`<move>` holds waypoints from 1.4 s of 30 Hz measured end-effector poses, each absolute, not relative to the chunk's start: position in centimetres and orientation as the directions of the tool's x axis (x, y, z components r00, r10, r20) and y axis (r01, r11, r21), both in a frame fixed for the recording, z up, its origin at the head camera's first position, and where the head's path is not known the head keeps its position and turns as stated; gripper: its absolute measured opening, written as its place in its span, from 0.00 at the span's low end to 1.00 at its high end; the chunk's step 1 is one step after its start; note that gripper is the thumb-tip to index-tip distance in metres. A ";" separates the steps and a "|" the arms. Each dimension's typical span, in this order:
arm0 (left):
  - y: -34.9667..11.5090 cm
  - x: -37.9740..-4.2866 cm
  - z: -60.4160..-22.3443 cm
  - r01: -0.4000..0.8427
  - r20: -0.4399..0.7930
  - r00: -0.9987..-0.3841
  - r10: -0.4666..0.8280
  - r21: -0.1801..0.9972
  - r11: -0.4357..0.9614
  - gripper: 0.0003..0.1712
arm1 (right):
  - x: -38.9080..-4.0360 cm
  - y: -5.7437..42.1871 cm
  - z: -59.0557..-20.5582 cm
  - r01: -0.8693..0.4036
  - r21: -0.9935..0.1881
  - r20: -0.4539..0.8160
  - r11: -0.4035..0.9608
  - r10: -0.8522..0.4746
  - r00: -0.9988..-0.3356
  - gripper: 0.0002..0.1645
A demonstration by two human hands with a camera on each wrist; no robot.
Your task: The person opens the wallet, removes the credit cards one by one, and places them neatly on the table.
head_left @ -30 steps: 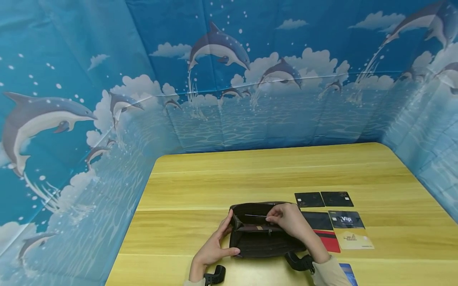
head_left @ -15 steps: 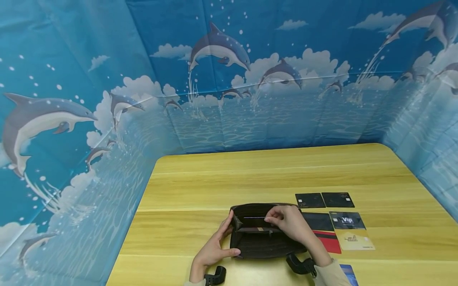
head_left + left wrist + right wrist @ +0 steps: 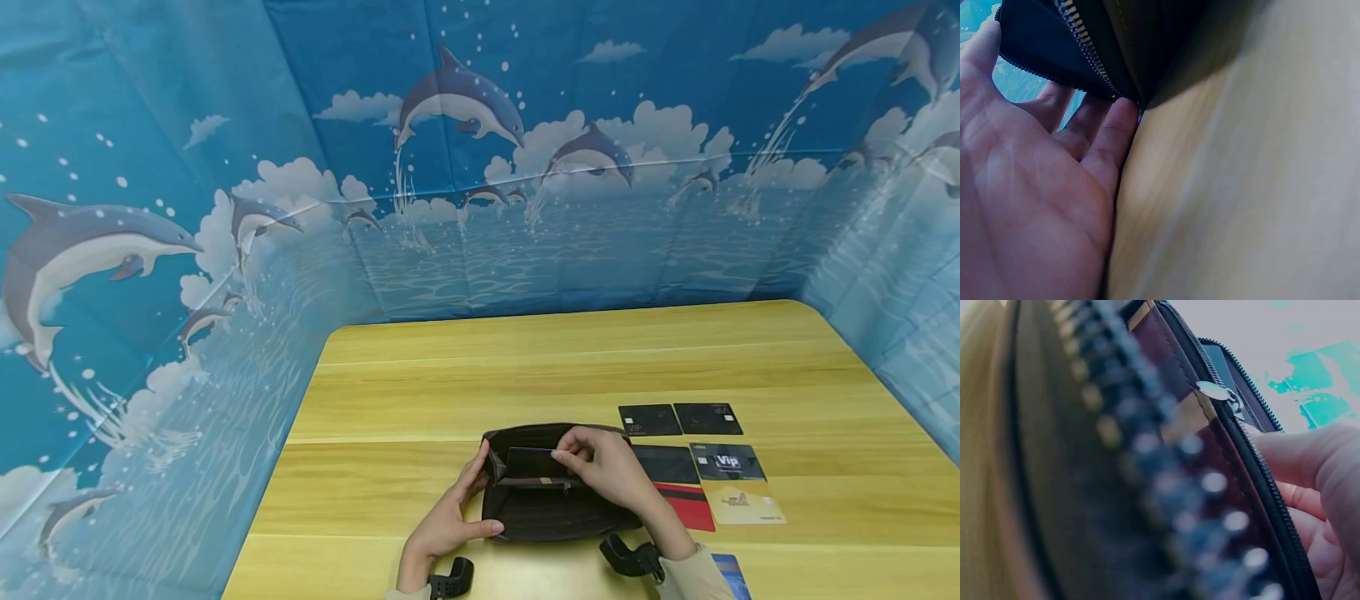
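A dark zip-around wallet [image 3: 558, 515] lies spread wide near the table's front. My left hand [image 3: 448, 521] holds its left side, thumb on the near corner and fingers up along the far part. In the left wrist view, fingertips [image 3: 1124, 112] sit against the wallet's zippered edge [image 3: 1088, 44]. My right hand [image 3: 603, 462] reaches into the middle section and pinches a dark card [image 3: 531, 462] by its right end; the card's lower edge is hidden inside. In the right wrist view, a zipper pull [image 3: 1213, 390] hangs beside the thumb, and maroon lining [image 3: 1175, 381] shows.
Right of the wallet lie two black cards [image 3: 651, 420], a plain dark card [image 3: 666, 464], a red card [image 3: 684, 506], a Vip card [image 3: 727, 461] and a gold card [image 3: 746, 502]. A blue card [image 3: 731, 575] is partly behind the right sleeve.
The dark card has come up out of the wallet section, from a thin edge line to a broad face. My right hand has shifted slightly left; my left hand stays in place.
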State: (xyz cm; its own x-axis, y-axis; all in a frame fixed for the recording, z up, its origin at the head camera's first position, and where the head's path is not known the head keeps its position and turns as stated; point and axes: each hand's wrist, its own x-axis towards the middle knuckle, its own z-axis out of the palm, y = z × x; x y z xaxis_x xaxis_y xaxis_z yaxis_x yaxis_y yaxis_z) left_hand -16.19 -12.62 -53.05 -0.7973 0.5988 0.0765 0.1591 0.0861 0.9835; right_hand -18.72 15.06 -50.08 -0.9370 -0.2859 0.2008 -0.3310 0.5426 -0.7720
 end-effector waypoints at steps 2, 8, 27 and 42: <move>-12.6 -16.2 -53.0 0.158 0.077 -0.798 0.598 0.984 0.084 0.57 | -18.8 15.1 -50.1 -0.337 -0.765 0.202 0.549 -0.292 -0.935 0.06; -12.6 -16.3 -53.0 0.176 0.100 -0.793 0.601 0.982 0.069 0.56 | -18.7 15.0 -50.0 -0.331 -0.764 0.184 0.553 -0.305 -0.934 0.06; -12.8 -16.9 -55.6 0.214 0.138 -0.795 0.591 0.975 0.061 0.58 | -18.7 15.5 -50.3 -0.375 -0.790 0.232 0.485 -0.328 -0.916 0.05; -12.9 -17.1 -56.2 0.223 0.154 -0.789 0.595 0.974 0.043 0.58 | -18.2 15.3 -49.9 -0.367 -0.832 0.295 0.415 -0.229 -0.928 0.05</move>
State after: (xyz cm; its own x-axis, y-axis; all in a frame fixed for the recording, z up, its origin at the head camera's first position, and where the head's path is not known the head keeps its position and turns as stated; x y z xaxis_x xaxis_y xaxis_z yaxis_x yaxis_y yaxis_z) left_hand -17.11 -12.93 -56.23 -0.7892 0.5946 0.1539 0.2227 0.0435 0.9739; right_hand -18.24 15.26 -49.92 -0.9275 -0.2293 0.2951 -0.3674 0.4152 -0.8322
